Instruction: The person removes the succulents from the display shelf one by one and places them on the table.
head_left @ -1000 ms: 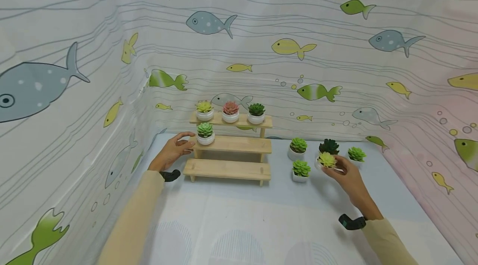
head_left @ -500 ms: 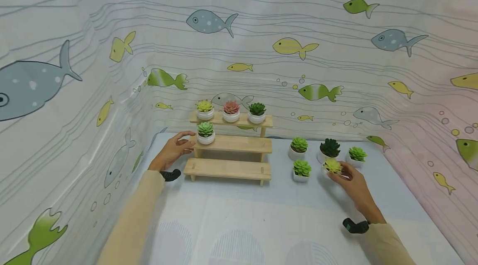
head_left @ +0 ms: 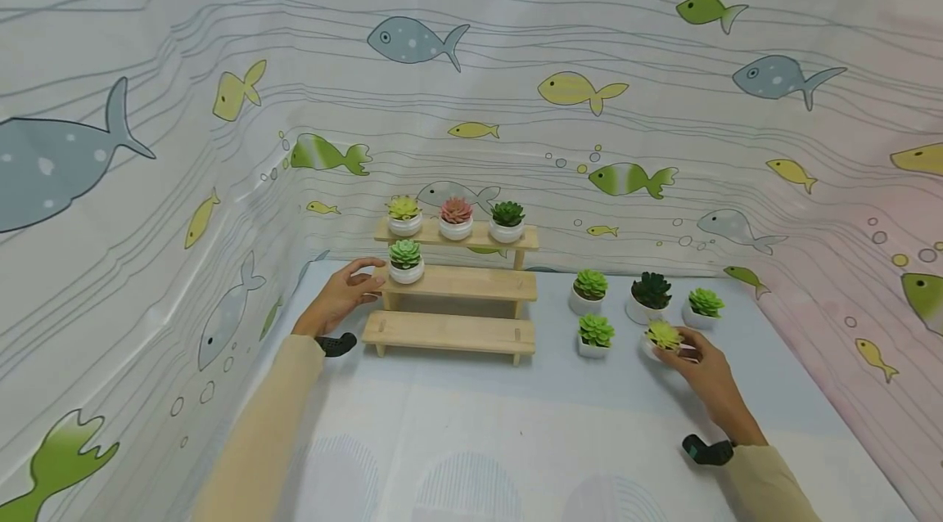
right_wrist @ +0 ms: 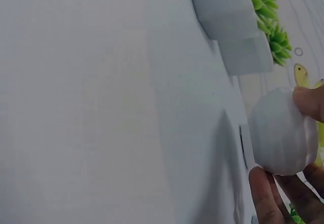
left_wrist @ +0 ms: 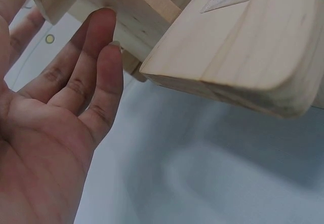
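My right hand (head_left: 706,365) pinches a small white pot with a yellow-green artificial succulent (head_left: 664,335), thumb on one side and fingers on the other. In the right wrist view the ribbed white pot (right_wrist: 281,133) is seen from the side, raised over the surface, its plant mostly hidden. My left hand (head_left: 340,297) is at the left end of the three-tier wooden stand (head_left: 460,283), its fingertips right at the stand's side. In the left wrist view those fingers (left_wrist: 104,67) are slightly bent, with the palm showing. Beside them sits a potted green succulent (head_left: 405,263) on the middle tier.
Yellow (head_left: 403,216), pink (head_left: 456,219) and dark green (head_left: 507,222) succulents line the top tier. Near my right hand stand a dark green succulent (head_left: 651,297) and light green ones (head_left: 703,308), (head_left: 589,291), (head_left: 595,335). A fish-print sheet (head_left: 501,56) forms the surrounding walls.
My right hand has moved right and towards me with the yellow-green succulent, away from the dark green one behind. The left hand stays in place at the stand.
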### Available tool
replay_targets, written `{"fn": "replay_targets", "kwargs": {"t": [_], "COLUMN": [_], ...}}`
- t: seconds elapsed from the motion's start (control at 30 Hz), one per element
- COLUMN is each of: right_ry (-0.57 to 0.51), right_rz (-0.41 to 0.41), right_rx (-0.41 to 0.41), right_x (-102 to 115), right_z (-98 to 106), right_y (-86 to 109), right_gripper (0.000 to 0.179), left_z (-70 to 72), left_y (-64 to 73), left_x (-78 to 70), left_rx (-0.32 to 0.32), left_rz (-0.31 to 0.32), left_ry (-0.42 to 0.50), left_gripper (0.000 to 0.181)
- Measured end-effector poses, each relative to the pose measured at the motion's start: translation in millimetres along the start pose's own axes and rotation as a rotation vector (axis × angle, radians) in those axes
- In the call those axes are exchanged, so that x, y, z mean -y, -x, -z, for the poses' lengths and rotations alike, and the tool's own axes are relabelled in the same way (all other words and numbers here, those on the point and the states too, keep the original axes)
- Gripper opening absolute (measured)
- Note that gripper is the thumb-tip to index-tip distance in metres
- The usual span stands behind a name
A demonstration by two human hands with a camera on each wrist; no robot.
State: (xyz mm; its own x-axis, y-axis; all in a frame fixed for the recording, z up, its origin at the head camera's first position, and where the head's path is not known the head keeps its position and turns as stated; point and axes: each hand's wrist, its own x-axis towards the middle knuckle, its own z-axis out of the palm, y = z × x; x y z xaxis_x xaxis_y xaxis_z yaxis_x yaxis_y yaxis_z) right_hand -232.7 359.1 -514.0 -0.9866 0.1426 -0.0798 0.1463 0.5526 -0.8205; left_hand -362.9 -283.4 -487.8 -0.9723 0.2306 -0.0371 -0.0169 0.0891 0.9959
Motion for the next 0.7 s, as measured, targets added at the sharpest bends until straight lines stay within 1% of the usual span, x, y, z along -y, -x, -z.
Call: {"fn": "replay_targets", "kwargs": {"t": [0.23,0.37,0.57,0.7], "right_ry": [-0.034,-0.034,-0.032,-0.001], "right_rz": [-0.05,-0.064,-0.072,-0.051], "right_rx": [0.016,0.024,0.026,0.018], "right_x": [-4.5,-6.8,-8.2,-9.0], "right_z": [-0.5,-0.7,-1.1,-1.9], "right_y": [-1.0,-1.2,-1.4,-2.1], "right_gripper": [0.097,0.099,0.1,0.099], "left_z": [-0.9,-1.5,-0.7,-1.0], "left_y": [1.2,1.1,0.4,0.3], "left_x": [-1.2,-1.4,-1.1,-2.1], "left_rx": [-0.004,-0.008,-0.007,-0.007], "left_rz": [0.006,0.006,0.008,0.012], "left_ry": [0.002,0.003,-0.006,-0.001], "left_gripper": [0.059,0.059,0.06,0.06]}}
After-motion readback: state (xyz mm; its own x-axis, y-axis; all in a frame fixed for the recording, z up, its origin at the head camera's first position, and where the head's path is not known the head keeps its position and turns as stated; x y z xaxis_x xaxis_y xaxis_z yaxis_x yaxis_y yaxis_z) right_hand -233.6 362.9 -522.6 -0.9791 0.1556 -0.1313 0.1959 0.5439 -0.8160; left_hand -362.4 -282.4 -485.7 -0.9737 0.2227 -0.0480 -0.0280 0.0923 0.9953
